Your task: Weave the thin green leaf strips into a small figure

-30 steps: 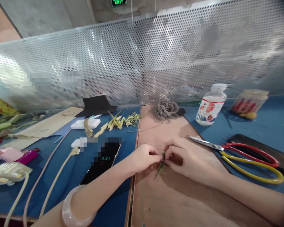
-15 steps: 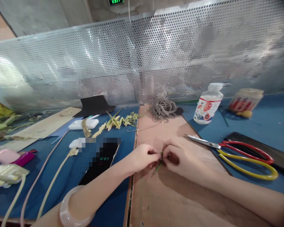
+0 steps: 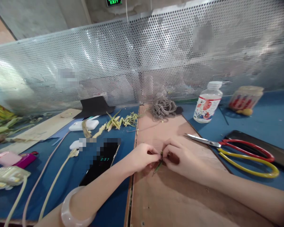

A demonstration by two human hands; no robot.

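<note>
Both my hands meet over the wooden board [image 3: 153,195], fingertips pinched together around a thin green plant-like piece [image 3: 157,167]. My left hand [image 3: 144,159], with a pale bangle [image 3: 67,209] on its forearm, grips it from the left. From the right side, my right hand [image 3: 176,156] pinches the same piece near its upper end. Part of the piece is hidden behind the fingers, and its exact kind is too small to tell. Scissors [image 3: 217,144] with one red and one yellow handle lie right of my right hand, blades slightly apart.
A tangle of grey cord [image 3: 163,108] lies at the board's far end. A labelled bottle [image 3: 207,104] and a jar [image 3: 246,98] stand at the back right. On the left are a phone [image 3: 106,157], a power strip [image 3: 9,176], cables and yellow-green strips [image 3: 115,121]. A perforated metal screen [image 3: 109,63] rises behind.
The camera view has shifted very slightly. Both hands keep their pinch on the green piece in nearly the same place.
</note>
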